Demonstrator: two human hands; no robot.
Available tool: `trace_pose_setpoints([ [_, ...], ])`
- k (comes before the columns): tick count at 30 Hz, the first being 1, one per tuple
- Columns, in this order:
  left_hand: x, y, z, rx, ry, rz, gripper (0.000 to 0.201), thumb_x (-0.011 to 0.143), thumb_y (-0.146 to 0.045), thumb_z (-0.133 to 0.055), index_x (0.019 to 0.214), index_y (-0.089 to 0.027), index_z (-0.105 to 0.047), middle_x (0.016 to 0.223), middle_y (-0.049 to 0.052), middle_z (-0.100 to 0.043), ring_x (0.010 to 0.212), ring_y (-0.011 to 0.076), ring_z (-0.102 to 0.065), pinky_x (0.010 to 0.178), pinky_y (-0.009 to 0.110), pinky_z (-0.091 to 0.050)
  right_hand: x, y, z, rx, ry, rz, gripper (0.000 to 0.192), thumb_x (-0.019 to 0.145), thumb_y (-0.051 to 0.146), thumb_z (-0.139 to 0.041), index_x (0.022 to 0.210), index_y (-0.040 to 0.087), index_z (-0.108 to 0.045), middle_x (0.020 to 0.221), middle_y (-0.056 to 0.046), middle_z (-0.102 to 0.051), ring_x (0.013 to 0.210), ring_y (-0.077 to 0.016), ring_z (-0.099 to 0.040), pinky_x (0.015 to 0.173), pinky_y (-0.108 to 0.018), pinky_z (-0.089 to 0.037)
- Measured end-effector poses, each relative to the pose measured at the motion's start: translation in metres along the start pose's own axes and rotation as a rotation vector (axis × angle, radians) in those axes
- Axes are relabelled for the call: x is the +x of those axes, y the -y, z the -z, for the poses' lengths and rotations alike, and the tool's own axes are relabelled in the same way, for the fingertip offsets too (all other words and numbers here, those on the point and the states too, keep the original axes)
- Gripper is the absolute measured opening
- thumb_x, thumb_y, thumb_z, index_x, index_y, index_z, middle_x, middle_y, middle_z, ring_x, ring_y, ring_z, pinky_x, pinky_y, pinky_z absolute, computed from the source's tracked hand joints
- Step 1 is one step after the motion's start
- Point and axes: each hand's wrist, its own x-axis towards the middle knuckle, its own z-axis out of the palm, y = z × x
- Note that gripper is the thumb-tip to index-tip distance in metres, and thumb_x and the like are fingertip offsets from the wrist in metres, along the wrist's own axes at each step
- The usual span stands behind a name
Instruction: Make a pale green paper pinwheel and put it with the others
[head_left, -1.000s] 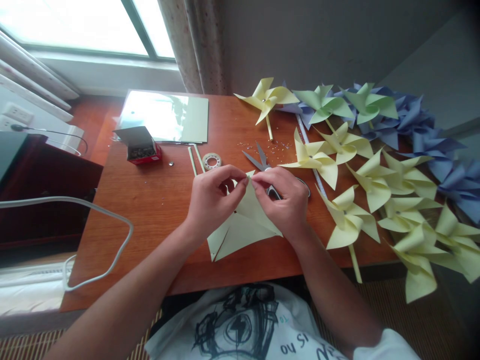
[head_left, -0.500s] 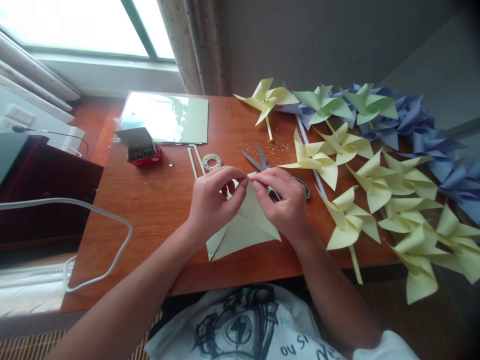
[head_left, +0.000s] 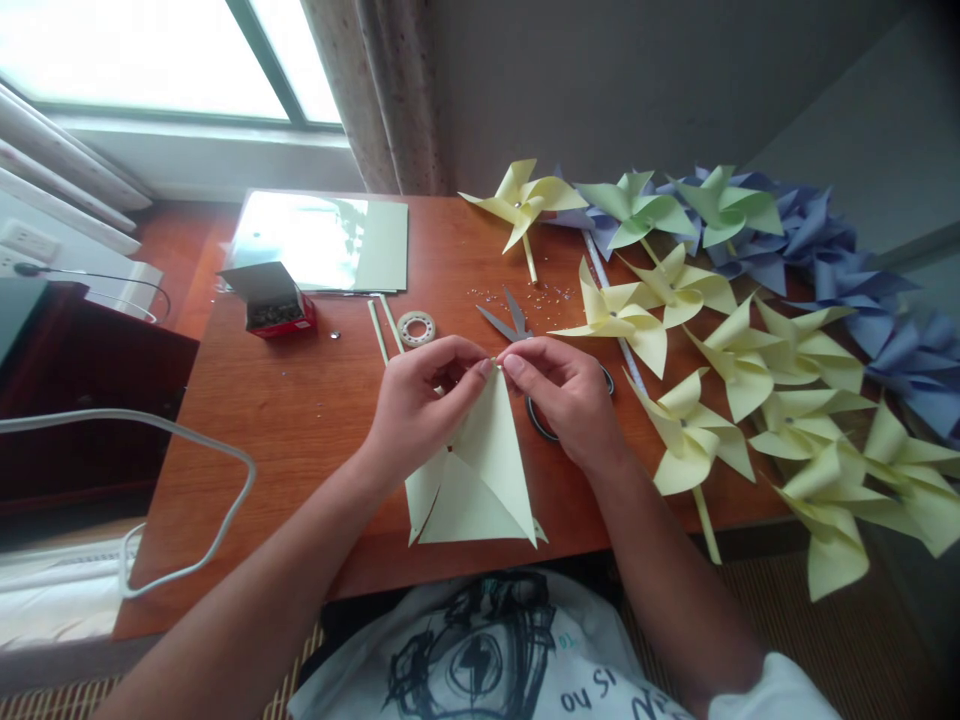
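Observation:
A pale yellow paper square (head_left: 480, 480), cut and partly folded into triangles, rests on the wooden table (head_left: 300, 420) in front of me. My left hand (head_left: 420, 405) and my right hand (head_left: 562, 395) meet at its far tip, each pinching the paper between thumb and fingers. Grey scissors (head_left: 510, 320) lie just beyond my hands, their black handle (head_left: 540, 425) showing under my right hand. A roll of tape (head_left: 416, 327) sits behind my left hand.
Several finished pinwheels, yellow (head_left: 697, 440), green (head_left: 637, 210) and blue (head_left: 862, 270), cover the table's right side. A red box of pins (head_left: 274, 305) and a sheet stack (head_left: 330, 240) lie at the back left. Two thin sticks (head_left: 379, 330) lie by the tape. A white cable (head_left: 187, 440) loops left.
The paper has swung round: its near point now hangs lower and more upright toward me. Both hands stay pinched at the far tip, shifted slightly.

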Motion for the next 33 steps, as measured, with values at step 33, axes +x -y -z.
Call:
trace_pose_setpoints([
  [33,0.0009,-0.0010,0.0012,-0.151,0.091,0.099,0.016,0.087,-0.029,-0.071,0.082,-0.014,-0.070,0.072,0.002,-0.063,0.066,0.0121,-0.053,0.059,0.024,-0.041,-0.0029,0.0026,0.0013,-0.244,0.006,0.107,0.007,0.089,0.022,-0.065,0.082,0.020,-0.066,0.075,0.002,-0.065,0.068,-0.0128,-0.060,0.066,-0.025,-0.050],
])
